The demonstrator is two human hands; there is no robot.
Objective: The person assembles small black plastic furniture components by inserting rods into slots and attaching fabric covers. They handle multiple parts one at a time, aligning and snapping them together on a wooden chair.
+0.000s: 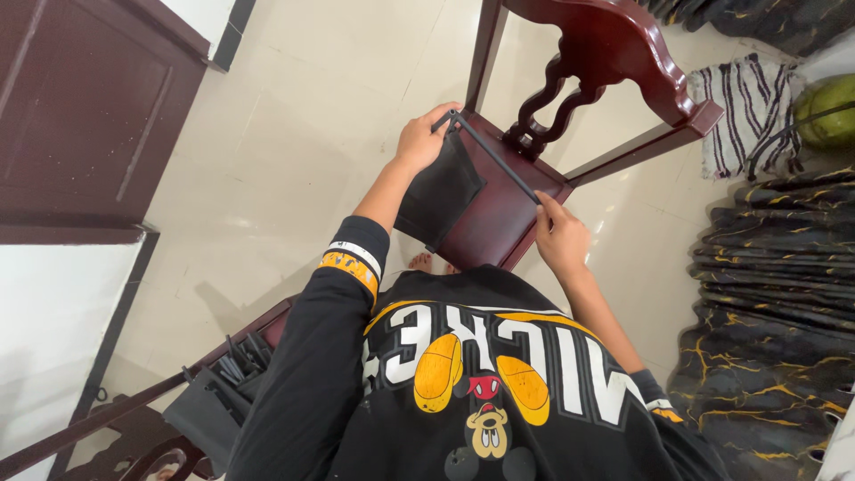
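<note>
Well left of both hands stands a dark wooden door (85, 107), and below the left forearm a second chair (134, 428) carries dark folded pieces (218, 392). The left hand (426, 138) is closed on the upper end of a thin dark rod (494, 156), with a dark fabric piece (441, 191) hanging just beneath it over the red-brown chair (499, 218). The right hand (561, 240) pinches the rod's lower end. Hands are apart. Further right lie a striped rug (744, 107) and black gold-veined sheets (770, 294).

open: tiled floor (294, 151) left | blocked: chair back (614, 53) ahead, dark rug (766, 294) right
</note>
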